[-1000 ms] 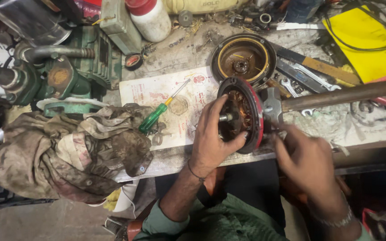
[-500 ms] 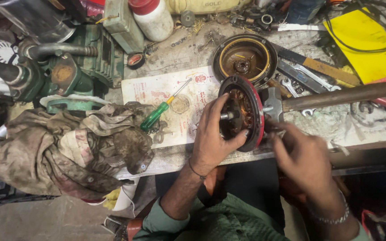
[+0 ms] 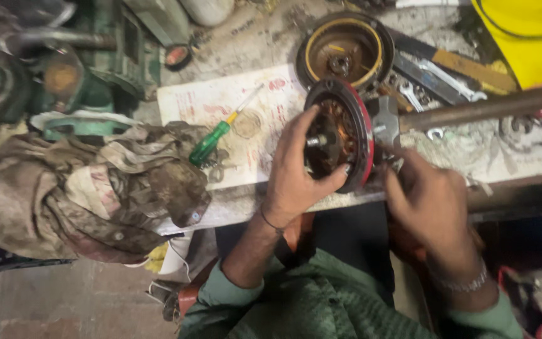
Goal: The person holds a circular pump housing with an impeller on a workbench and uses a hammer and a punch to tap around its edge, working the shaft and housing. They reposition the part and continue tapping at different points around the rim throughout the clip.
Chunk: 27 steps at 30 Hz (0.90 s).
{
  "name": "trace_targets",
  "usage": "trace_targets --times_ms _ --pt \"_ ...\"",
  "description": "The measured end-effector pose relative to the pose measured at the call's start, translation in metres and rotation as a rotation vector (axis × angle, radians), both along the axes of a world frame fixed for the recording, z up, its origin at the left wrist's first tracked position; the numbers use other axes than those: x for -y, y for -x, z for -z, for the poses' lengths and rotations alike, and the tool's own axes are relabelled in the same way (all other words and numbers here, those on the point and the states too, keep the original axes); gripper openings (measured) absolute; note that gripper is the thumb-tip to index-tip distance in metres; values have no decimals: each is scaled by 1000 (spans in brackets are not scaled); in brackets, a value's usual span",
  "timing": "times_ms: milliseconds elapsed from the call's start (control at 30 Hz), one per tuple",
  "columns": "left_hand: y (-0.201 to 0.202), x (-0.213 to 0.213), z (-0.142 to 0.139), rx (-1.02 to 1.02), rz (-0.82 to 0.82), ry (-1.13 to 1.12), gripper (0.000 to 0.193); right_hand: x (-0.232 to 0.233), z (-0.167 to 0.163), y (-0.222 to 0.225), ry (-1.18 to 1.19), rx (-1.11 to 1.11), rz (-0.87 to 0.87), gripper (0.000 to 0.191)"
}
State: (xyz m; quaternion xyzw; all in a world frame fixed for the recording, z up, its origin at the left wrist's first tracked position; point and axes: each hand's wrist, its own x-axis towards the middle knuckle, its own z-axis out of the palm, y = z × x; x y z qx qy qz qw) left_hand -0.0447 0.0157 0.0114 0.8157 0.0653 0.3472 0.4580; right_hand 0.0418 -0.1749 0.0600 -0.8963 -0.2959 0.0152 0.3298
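The round motor part (image 3: 340, 135), dark with a red rim and copper windings showing around a short central shaft, stands on edge at the front of the desk (image 3: 271, 37), its open face turned toward the left. The left hand (image 3: 296, 172) cups that face from below, thumb hooked under the red rim and fingers spread up across the windings, so its grip is closed around the part. The right hand (image 3: 428, 201) sits just behind the part on the rim's far side, fingers curled in toward the back; what it pinches there is hidden, so I cannot tell how far its grip is closed. A grey metal bracket (image 3: 384, 122) touches the back of the part, and a long rusty brown bar (image 3: 490, 107) runs from it to the right.

Just above lies a round dark housing (image 3: 345, 53) with a yellowish inner ring, open side up. Spanners (image 3: 431, 78) lie to its right, near a yellow sheet (image 3: 525, 37). To the left, a green-handled screwdriver (image 3: 211, 141) lies slanted on a printed paper (image 3: 221, 103). Further left sits a heap of dirty rags (image 3: 89, 188), with green machinery (image 3: 76, 75) behind it.
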Motion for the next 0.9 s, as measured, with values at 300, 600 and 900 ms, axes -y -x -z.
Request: trace_targets --times_ms 300,600,900 --pt "3 -3 -4 -6 36 48 93 -6 -8 3 4 219 -65 29" --pt "3 -3 0 -34 32 61 90 -2 2 4 64 206 -75 36" --pt "-3 -2 -4 -15 -20 -4 92 -6 5 6 9 155 -129 35"
